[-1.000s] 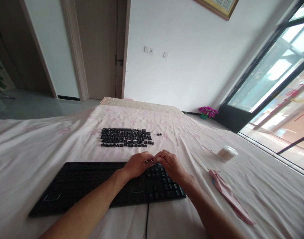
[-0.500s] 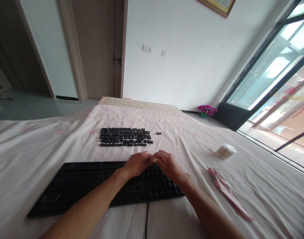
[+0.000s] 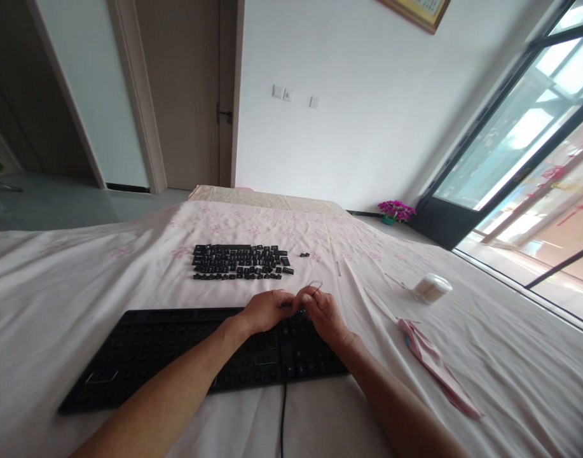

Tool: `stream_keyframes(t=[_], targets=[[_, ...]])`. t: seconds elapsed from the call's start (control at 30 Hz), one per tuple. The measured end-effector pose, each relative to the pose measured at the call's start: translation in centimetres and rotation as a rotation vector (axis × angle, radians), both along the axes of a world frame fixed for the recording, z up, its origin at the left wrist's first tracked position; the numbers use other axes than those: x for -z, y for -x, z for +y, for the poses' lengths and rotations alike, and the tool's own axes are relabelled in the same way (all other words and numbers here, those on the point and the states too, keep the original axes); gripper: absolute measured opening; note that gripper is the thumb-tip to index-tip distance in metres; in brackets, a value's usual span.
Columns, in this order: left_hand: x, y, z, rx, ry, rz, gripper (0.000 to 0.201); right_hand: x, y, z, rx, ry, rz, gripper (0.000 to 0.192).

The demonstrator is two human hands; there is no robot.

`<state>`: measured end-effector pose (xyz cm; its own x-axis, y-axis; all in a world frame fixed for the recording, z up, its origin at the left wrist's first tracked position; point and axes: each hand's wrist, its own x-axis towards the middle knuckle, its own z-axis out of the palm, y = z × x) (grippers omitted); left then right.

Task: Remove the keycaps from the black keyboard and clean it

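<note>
Head view: both hands, left hand (image 3: pixel 265 310) and right hand (image 3: pixel 322 312), work a wire keycap puller (image 3: pixel 314 285) (right grip clamped on it; left grip cannot tell) over keyboard (image 3: pixel 177 356); next, a straight upward pull.

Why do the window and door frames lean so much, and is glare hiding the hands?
Head view: wide-angle distortion tilts the window and door frame; daylight overexposes the panes, but the left hand, right hand and keyboard are evenly lit; the loose keycaps look small and soft.
</note>
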<state>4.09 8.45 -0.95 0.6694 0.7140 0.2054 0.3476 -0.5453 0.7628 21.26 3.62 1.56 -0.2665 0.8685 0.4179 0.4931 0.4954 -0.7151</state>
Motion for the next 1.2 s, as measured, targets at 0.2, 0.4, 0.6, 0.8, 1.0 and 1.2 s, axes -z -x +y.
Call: stream_keyframes(t=[0.2,0.4,0.6,0.8,1.0,1.2], targets=[[0.3,-0.3,0.7,0.034,0.088,0.037,0.016,0.5,-0.5,0.1,0.07,0.001,0.045,0.039],[0.4,-0.9,1.0,-0.017,0.042,0.086,0.014,0.6,-0.1,0.0,0.006,-0.052,0.026,0.034],[-0.3,-1.3,0.0,-0.048,-0.116,0.064,0.018,1.2,-0.2,-0.5,0.034,-0.153,0.096,0.03],[-0.6,-1.2,-0.6,-0.045,-0.161,-0.021,0.027,0.8,-0.1,-1.0,0.098,-0.242,0.106,0.031],[-0.7,-1.3,-0.5,-0.131,-0.127,-0.105,0.017,-0.1,0.2,-1.5,0.091,-0.241,-0.101,0.028],[-0.1,-1.1,0.1,-0.222,0.15,-0.265,0.036,-1.1,-0.2,-1.0,0.199,-0.38,-0.336,0.03]])
